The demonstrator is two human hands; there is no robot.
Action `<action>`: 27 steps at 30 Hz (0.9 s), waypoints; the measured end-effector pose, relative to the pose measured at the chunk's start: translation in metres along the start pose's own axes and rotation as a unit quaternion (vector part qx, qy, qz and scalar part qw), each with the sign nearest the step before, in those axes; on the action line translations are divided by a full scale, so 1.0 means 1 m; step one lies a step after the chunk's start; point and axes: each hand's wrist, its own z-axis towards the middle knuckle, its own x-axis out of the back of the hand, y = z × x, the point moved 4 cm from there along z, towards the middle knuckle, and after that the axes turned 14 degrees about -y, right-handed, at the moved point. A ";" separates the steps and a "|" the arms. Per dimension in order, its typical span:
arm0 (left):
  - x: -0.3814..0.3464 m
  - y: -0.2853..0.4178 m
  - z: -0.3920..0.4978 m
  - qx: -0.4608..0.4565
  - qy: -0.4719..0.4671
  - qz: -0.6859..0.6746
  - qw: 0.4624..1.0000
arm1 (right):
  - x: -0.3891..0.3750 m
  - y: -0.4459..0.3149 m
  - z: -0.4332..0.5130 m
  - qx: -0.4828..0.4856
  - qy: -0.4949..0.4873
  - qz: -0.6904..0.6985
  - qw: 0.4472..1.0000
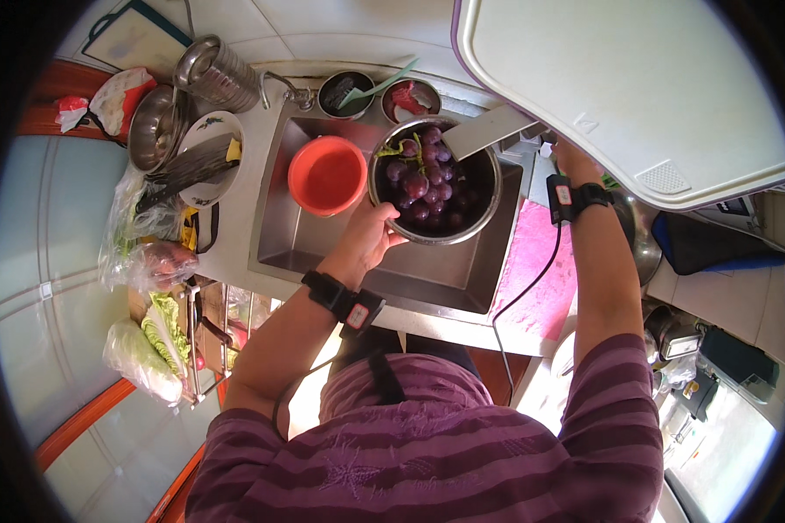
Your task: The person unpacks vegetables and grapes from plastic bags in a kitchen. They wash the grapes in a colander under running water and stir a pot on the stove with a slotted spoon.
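My left hand grips the near-left rim of a round metal bowl, thumb on the rim and fingers below. A bunch of dark red grapes with green stems lies in the bowl. The bowl is above the right part of a stainless steel sink, tilted towards me. To its left, a red plastic basin sits in the sink. My right hand is at the counter's right, mostly hidden behind a white cutting board with a purple edge. What its fingers do is hidden.
A flat metal plate juts over the bowl's right side. Behind the sink are a faucet and two small bowls, one with a green-handled utensil. A pink cloth covers the right counter. Stacked metal bowls and bagged vegetables crowd the left.
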 end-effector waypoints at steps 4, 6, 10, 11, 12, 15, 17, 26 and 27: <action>-0.002 0.001 0.005 -0.013 0.017 -0.006 1.000 | 0.006 0.001 -0.005 -0.014 0.009 -0.023 1.000; -0.002 0.001 0.007 -0.019 0.018 -0.010 1.000 | 0.009 0.002 -0.006 -0.016 0.013 -0.028 0.999; -0.009 0.004 0.008 -0.021 0.015 -0.010 1.000 | 0.011 0.000 -0.007 -0.016 0.018 -0.035 0.999; -0.009 0.003 0.008 -0.017 0.015 -0.012 1.000 | 0.011 0.000 -0.008 -0.016 0.019 -0.036 0.999; -0.009 0.001 0.009 -0.015 0.017 -0.012 1.000 | 0.011 -0.001 -0.008 -0.016 0.019 -0.036 0.999; -0.011 -0.001 0.010 -0.007 0.016 -0.008 1.000 | 0.012 -0.002 -0.010 -0.018 0.021 -0.039 0.999; -0.015 -0.003 0.010 0.000 0.012 -0.002 1.000 | 0.012 -0.002 -0.010 -0.020 0.022 -0.042 0.999; -0.027 -0.011 0.000 0.013 0.001 0.030 0.999 | 0.013 -0.007 -0.019 -0.018 -0.018 -0.046 0.999; -0.023 -0.013 0.005 0.014 0.000 0.027 1.000 | 0.000 -0.006 -0.022 -0.020 -0.047 0.266 0.963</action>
